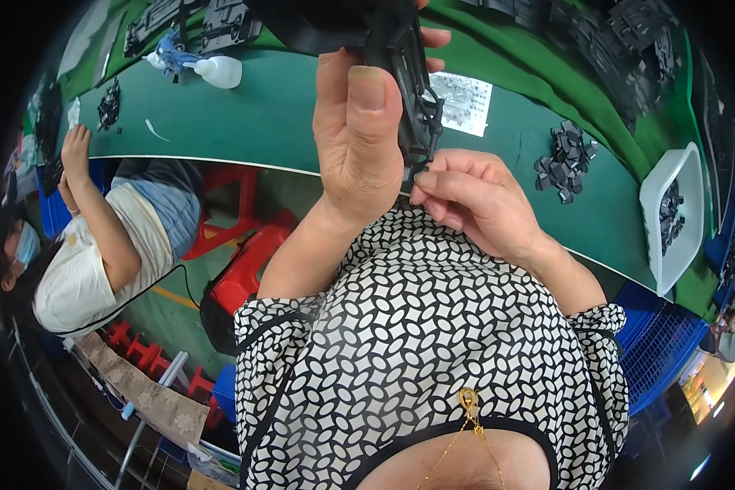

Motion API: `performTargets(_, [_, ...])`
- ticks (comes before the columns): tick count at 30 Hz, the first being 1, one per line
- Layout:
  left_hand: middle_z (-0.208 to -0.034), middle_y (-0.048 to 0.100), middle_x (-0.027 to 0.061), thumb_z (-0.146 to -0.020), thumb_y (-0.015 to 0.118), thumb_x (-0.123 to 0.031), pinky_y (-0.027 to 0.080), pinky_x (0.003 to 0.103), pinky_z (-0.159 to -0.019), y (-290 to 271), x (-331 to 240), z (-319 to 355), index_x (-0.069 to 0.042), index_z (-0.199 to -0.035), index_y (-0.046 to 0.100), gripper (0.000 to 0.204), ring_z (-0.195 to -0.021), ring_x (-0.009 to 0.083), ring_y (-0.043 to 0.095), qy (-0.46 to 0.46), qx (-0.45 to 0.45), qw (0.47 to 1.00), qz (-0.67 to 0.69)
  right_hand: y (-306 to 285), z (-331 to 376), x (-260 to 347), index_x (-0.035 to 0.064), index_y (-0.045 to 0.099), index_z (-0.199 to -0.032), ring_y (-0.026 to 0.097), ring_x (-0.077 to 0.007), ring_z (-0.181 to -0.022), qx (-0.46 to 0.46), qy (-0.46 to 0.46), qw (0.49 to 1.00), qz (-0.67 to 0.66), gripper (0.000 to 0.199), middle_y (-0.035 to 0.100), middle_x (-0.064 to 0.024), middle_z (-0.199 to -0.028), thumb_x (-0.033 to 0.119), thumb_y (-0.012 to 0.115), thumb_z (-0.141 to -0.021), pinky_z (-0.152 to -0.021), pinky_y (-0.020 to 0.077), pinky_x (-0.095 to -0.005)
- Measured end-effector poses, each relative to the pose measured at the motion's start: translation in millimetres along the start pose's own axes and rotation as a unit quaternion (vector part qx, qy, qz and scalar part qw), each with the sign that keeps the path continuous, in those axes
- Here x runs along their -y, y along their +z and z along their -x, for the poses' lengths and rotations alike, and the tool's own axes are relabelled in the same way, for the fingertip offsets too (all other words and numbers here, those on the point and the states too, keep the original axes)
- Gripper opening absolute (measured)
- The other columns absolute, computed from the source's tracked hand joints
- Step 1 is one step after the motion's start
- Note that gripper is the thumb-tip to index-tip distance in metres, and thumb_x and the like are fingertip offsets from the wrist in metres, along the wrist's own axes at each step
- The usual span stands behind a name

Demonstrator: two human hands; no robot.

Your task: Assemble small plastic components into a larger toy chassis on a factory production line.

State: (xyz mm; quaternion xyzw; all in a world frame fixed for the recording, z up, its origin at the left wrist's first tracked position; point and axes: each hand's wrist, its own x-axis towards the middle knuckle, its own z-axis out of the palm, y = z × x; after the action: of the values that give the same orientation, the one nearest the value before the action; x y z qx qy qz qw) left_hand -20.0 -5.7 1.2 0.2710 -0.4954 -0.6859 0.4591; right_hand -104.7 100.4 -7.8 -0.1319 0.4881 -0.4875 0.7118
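- Right hand (486,198): pinched narrow on near end of black plastic frame (388,45); separate piece between fingertips, cannot tell.
- Left hand (355,151): wrapped round frame, farther along; frame raised above tabletop (253,122), long axis near to far.
- White tray (653,200): right.
- Small black pieces (565,162): heaped, right.
- White bottle (220,72): far left.

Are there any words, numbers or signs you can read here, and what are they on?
None can be read.
White sheet on the green table: little marks, too small and blurry to read.
Black part in the left hand: no writing I can make out.
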Motion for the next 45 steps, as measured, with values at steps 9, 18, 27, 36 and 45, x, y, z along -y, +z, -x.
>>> performTargets(9, [-0.134,0.045,0.0195,-0.094,0.036,-0.062,0.051,0.036,-0.088,-10.0,11.8,-8.8,0.004,-0.134,0.033,0.078,-0.107,0.0254,0.057,0.132,0.111,0.985,0.029,-3.9,2.2,-1.7,0.0001,0.065,-0.084,0.044,-0.0024,-0.054,0.029,-0.014,0.999,-0.022,0.021,0.055,0.0024,-0.064,0.018,0.060,-0.093,-0.050,0.0348,-0.0165])
performTargets(18, [-0.144,0.034,0.0198,-0.091,0.031,-0.069,0.046,0.055,-0.095,-26.7,8.5,-22.7,-0.012,-0.147,0.024,0.080,-0.121,0.0360,0.048,0.014,0.102,0.976,0.191,-28.6,13.5,-1.2,-0.0001,0.063,-0.090,0.046,-0.0025,-0.061,-0.071,-0.153,0.985,0.039,0.014,0.057,0.0015,-0.073,0.013,0.058,-0.094,-0.053,0.0356,-0.0161])
performTargets(27, [-0.147,0.029,0.0226,-0.089,0.038,-0.068,0.048,0.057,-0.091,-20.2,14.3,-20.2,-0.012,-0.149,0.016,0.085,-0.119,0.0383,0.050,0.028,0.233,0.904,0.358,-24.3,11.0,4.4,0.0014,0.063,-0.088,0.043,-0.0028,-0.058,-0.087,-0.168,0.982,0.021,0.023,0.053,0.0021,-0.069,0.022,0.057,-0.096,-0.052,0.0336,-0.0172])
performTargets(36, [-0.143,0.032,0.0245,-0.087,0.033,-0.074,0.054,0.052,-0.084,-0.5,7.8,-12.3,-0.008,-0.148,0.017,0.091,-0.111,0.0389,0.055,0.029,0.224,0.914,0.337,-29.7,16.2,2.7,0.0023,0.063,-0.086,0.041,-0.0024,-0.057,-0.085,-0.189,0.978,0.011,0.017,0.052,0.0031,-0.067,0.017,0.057,-0.093,-0.052,0.0317,-0.0175])
performTargets(45, [-0.141,0.037,0.0236,-0.089,0.029,-0.072,0.054,0.050,-0.081,8.7,6.6,-12.1,-0.011,-0.148,0.018,0.086,-0.108,0.0363,0.057,0.015,0.203,0.925,0.320,-33.0,20.8,1.3,0.0025,0.062,-0.085,0.041,-0.0025,-0.057,-0.084,-0.194,0.977,-0.027,0.016,0.052,0.0028,-0.066,0.016,0.058,-0.093,-0.051,0.0318,-0.0173])
